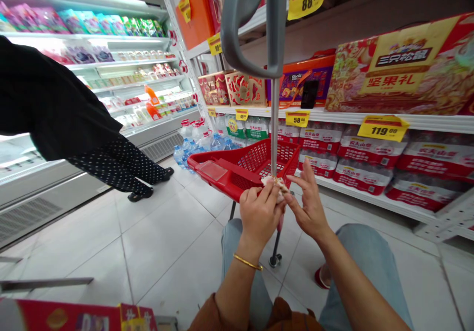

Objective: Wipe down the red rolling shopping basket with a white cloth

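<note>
My left hand (258, 216), with a gold bangle on its wrist, is closed on a crumpled pale pink-white cloth or tissue (280, 187). The cloth lies against the lower end of a metal pole (274, 128) on a red shopping cart (225, 175); whether it wraps around the pole, I cannot tell. Close on the right, my right hand (308, 206) has its fingers stretched apart, and its fingertips are at the cloth's edge. Above both hands, a grey loop handle (255, 30) tops the pole.
Shelves on the right hold gift boxes (400, 69) and packs of bottled water (365, 170). A person in black (55, 99) stands at the left by a refrigerated display (122, 69). Large water bottles (200, 143) sit on the floor behind the cart. A red box (81, 316) is at lower left.
</note>
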Tool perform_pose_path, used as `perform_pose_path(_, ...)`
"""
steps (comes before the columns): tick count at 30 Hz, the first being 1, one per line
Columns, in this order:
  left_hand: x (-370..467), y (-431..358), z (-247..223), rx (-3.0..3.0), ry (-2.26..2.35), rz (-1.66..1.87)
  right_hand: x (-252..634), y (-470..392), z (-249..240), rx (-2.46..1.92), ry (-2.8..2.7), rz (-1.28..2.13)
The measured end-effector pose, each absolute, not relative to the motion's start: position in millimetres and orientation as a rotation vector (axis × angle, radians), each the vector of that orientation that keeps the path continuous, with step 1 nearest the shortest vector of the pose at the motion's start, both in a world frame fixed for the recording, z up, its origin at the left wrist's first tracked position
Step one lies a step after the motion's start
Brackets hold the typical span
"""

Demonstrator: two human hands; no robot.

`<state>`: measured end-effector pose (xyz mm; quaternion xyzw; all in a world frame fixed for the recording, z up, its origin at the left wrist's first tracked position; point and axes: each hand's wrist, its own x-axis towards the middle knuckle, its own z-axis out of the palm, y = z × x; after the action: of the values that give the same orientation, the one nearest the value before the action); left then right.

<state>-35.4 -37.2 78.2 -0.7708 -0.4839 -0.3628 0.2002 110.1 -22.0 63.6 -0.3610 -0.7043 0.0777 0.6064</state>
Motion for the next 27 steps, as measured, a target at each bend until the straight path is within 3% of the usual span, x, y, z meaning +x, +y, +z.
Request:
perform_pose_path(7, -39, -41, 84, -2.223, -1.403, -0.978, 99, -23, 25, -0.720, -1.743, 0.602)
perform_pose_path(16, -56, -43, 99, -2.350, -1.378, -1.008, 99, -8, 11, -0.798, -1.660, 0.441)
perform_pose_path(27, -47, -20, 120, -2.226, -1.336, -1.262, 92, 23, 77, -0.812, -1.289, 0.316)
